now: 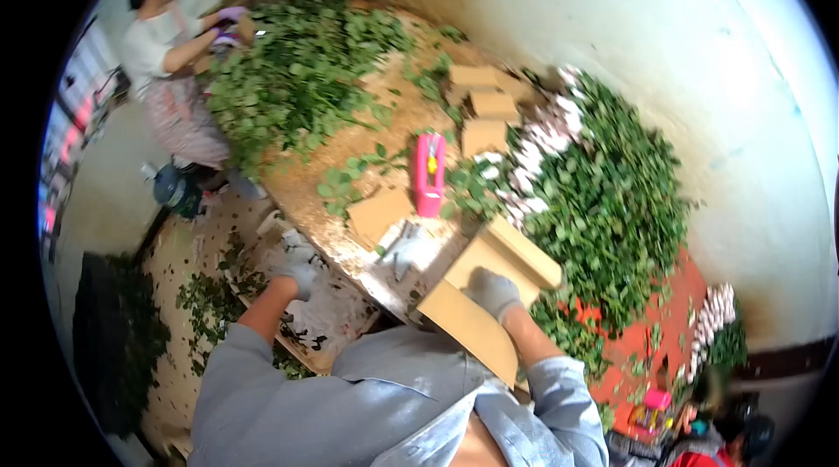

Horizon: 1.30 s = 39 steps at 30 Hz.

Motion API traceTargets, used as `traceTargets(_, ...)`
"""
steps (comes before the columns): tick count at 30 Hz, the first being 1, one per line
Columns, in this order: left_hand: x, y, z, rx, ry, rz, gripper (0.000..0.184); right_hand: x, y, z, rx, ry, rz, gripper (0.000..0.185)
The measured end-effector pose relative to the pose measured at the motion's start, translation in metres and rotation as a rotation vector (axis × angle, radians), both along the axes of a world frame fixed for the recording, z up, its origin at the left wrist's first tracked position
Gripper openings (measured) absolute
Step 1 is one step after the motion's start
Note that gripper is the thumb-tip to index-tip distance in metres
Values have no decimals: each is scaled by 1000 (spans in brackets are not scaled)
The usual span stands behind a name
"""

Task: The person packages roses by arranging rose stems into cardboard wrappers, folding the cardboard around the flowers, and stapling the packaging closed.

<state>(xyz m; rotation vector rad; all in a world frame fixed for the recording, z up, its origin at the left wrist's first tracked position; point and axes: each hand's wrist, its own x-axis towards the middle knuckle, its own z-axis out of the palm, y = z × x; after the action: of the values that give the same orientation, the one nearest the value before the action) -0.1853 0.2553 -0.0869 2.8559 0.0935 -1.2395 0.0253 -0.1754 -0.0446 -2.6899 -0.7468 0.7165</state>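
Observation:
My right hand (494,292), in a grey glove, presses into a folded piece of tan cardboard (468,314) close to my body. Its fingers look curled against the board. Off to the left, my left hand (297,278), also gloved, is over a low tray (328,323) of white scraps or strips; its fingers are blurred, and nothing can be made out in them. A pink tape dispenser (429,174) with a yellow part lies on the table beyond. Nearer are a flat cardboard piece (382,214) and a grey glove-like item (405,250).
Leafy stems (306,65) are heaped at the far left of the table (297,183), where a co-worker (170,56) in purple gloves stands. Folded cardboard pieces (489,109) lie at the back. Bundled stems with pale wrapped heads (603,187) are piled at the right, by the wall.

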Motion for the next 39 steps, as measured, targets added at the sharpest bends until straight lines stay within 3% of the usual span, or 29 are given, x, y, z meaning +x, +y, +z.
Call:
traceTargets(1, 3, -12, 23, -14, -45, 151, 34, -2, 5, 13, -42, 29, -1, 50)
traceTargets(3, 4, -12, -11, -53, -263, 181, 31, 1, 2, 12, -25, 77, 20, 49)
traceTargets(4, 8, -28, 22, -83, -365, 209, 27, 0, 2, 18, -36, 72, 21, 47)
traceTargets(5, 9, -32, 24, -117, -478, 181, 25, 6, -5, -3, 1, 75, 20, 44)
traceTargets(10, -11, -52, -20, -298, -530, 179, 39, 12, -15, -20, -2, -12, 35, 47)
traceTargets(14, -50, -72, -12, -323, -38, 68, 37, 5, -5, 1, 67, 21, 24, 37)
traceTargets(16, -94, -90, -25, -289, -13, 60, 36, -2, -2, 10, 101, 5, 14, 28)
traceTargets(20, -167, -126, -57, -368, 42, 208, 39, 14, -17, -30, 285, -83, 129, 12)
traceTargets(24, -247, -155, -96, -414, 4, 543, 43, 33, -22, -56, 221, -186, 185, 4)
traceTargets(28, -349, -194, -154, -439, 120, 935, 48, 51, -27, -78, 274, -104, 170, 11)
traceTargets(30, -415, -202, -212, -438, 241, 814, 47, 57, -27, -94, 143, -160, 206, 22)
traceTargets(32, -450, -222, -171, -422, 286, 921, 44, 43, -21, -73, 13, -81, 145, 36)
traceTargets(35, -479, -224, -128, -396, 242, 1004, 41, 36, -13, -53, 63, 0, 119, 40)
traceTargets(36, -529, -218, -211, -415, 84, 855, 38, 43, -14, -74, 108, -128, 139, 41)
traceTargets(37, -537, -219, -227, -407, -77, 698, 35, 57, -19, -99, 151, -55, 83, 40)
traceTargets(38, -557, -213, -232, -492, 10, 862, 35, 32, -11, -41, 96, 43, 98, 36)
traceTargets(39, -548, -205, -226, -520, 18, 917, 34, 32, -12, -42, 114, 36, 96, 34)
